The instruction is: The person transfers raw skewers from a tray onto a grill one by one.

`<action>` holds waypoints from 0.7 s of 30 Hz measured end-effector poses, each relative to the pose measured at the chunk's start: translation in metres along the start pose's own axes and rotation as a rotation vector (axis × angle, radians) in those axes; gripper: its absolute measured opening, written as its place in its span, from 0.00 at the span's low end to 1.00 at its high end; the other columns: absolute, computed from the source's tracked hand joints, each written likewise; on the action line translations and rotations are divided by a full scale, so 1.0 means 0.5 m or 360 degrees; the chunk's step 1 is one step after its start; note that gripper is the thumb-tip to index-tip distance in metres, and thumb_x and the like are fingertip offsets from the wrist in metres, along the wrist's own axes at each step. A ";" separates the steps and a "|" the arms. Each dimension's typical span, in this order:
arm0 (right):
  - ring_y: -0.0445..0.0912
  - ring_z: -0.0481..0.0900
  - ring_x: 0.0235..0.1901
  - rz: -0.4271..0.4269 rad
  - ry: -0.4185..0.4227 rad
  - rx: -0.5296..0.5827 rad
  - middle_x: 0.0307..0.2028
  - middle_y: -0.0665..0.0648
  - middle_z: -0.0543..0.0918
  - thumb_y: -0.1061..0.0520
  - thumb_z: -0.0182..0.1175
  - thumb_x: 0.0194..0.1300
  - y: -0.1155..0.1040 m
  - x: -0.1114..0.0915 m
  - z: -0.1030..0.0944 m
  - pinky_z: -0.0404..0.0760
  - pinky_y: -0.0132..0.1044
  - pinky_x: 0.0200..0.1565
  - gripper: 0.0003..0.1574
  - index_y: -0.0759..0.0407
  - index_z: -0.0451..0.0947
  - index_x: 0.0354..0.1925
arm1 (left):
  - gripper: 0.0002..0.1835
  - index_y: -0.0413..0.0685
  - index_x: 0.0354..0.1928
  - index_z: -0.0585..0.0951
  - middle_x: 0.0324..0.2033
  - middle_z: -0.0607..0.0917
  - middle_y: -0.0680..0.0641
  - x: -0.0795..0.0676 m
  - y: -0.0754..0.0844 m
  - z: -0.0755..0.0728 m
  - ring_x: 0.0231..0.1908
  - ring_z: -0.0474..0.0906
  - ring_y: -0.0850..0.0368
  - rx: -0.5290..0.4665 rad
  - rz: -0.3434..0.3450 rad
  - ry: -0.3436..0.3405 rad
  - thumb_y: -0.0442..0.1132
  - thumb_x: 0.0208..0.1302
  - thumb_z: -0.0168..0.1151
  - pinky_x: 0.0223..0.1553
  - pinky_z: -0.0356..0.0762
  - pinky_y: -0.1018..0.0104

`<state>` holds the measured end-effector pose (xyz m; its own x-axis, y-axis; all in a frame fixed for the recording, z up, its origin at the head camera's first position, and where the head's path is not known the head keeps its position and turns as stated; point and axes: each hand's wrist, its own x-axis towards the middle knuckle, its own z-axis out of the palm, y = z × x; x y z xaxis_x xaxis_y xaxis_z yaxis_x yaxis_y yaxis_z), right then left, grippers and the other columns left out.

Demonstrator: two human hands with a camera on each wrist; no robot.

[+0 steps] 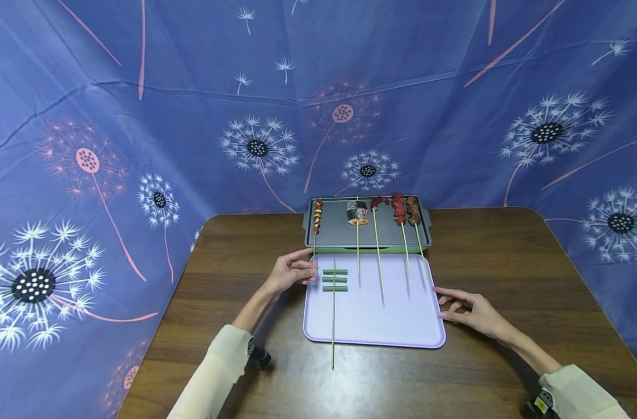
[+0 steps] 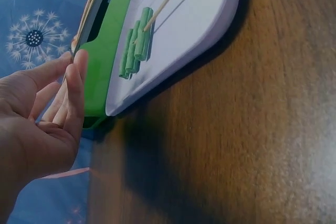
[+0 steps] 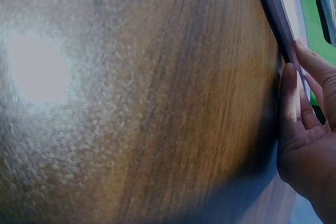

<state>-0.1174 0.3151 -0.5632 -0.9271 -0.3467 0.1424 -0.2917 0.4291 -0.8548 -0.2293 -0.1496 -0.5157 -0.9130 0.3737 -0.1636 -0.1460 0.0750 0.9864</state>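
My left hand (image 1: 292,269) pinches the stick of a thin skewer with small red and yellow pieces (image 1: 317,216) between thumb and index finger. That skewer's food end lies on the grill plate (image 1: 336,235). Beside this hand, a skewer with several short green pieces (image 1: 335,280) lies on the pale lilac tray (image 1: 381,326), its stick jutting past the front rim. Loosely extended fingers of my right hand (image 1: 472,313) touch the tray's right edge. In the right wrist view, that hand's thumb and index fingertips are at the tray rim (image 3: 289,19).
Across the grill plate lie a dark-wrapped roll skewer (image 1: 357,213), a curled dark red one (image 1: 379,202), a red meat one (image 1: 398,209) and a brown one (image 1: 413,210). Their sticks reach over the tray. A wooden table (image 1: 234,250) meets a blue dandelion-print cloth (image 1: 428,139).
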 end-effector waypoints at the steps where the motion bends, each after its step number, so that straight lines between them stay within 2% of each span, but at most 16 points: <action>1: 0.35 0.81 0.34 -0.0010 -0.0004 -0.0003 0.42 0.58 0.86 0.67 0.71 0.61 0.000 0.000 0.000 0.75 0.25 0.36 0.33 0.72 0.75 0.63 | 0.34 0.39 0.73 0.70 0.44 0.89 0.33 -0.001 -0.001 -0.002 0.30 0.89 0.58 0.0007 0.0003 -0.0003 0.23 0.64 0.65 0.32 0.86 0.69; 4: 0.35 0.81 0.33 -0.0008 -0.0009 -0.0005 0.41 0.59 0.85 0.67 0.71 0.61 0.001 0.000 0.000 0.75 0.25 0.36 0.33 0.72 0.75 0.63 | 0.34 0.40 0.73 0.69 0.45 0.89 0.33 -0.008 -0.003 -0.008 0.29 0.89 0.58 0.0018 0.0003 -0.0005 0.24 0.65 0.65 0.31 0.85 0.70; 10: 0.34 0.81 0.34 -0.0003 -0.0007 -0.0014 0.41 0.58 0.86 0.66 0.71 0.61 0.001 0.000 0.000 0.75 0.25 0.36 0.33 0.72 0.75 0.63 | 0.34 0.34 0.73 0.67 0.45 0.88 0.29 -0.039 -0.009 -0.022 0.28 0.88 0.61 0.0068 0.0045 0.0012 0.26 0.66 0.65 0.30 0.84 0.71; 16: 0.33 0.81 0.34 0.0011 -0.0006 -0.0009 0.42 0.60 0.85 0.66 0.71 0.61 0.002 0.001 0.001 0.76 0.25 0.36 0.33 0.72 0.75 0.63 | 0.34 0.34 0.73 0.68 0.43 0.90 0.34 -0.088 -0.014 -0.024 0.29 0.88 0.59 0.0180 0.0037 0.0003 0.28 0.66 0.67 0.32 0.85 0.67; 21: 0.33 0.81 0.34 0.0016 -0.0012 -0.0004 0.42 0.60 0.85 0.65 0.71 0.61 0.006 0.001 0.004 0.77 0.25 0.36 0.33 0.72 0.75 0.63 | 0.33 0.33 0.72 0.69 0.44 0.88 0.30 -0.138 -0.033 -0.018 0.31 0.88 0.60 0.0192 0.0029 -0.0053 0.29 0.66 0.67 0.31 0.85 0.66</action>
<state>-0.1182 0.3149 -0.5667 -0.9282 -0.3487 0.1301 -0.2832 0.4347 -0.8549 -0.1676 -0.1850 -0.5207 -0.9017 0.4063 -0.1481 -0.0810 0.1777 0.9807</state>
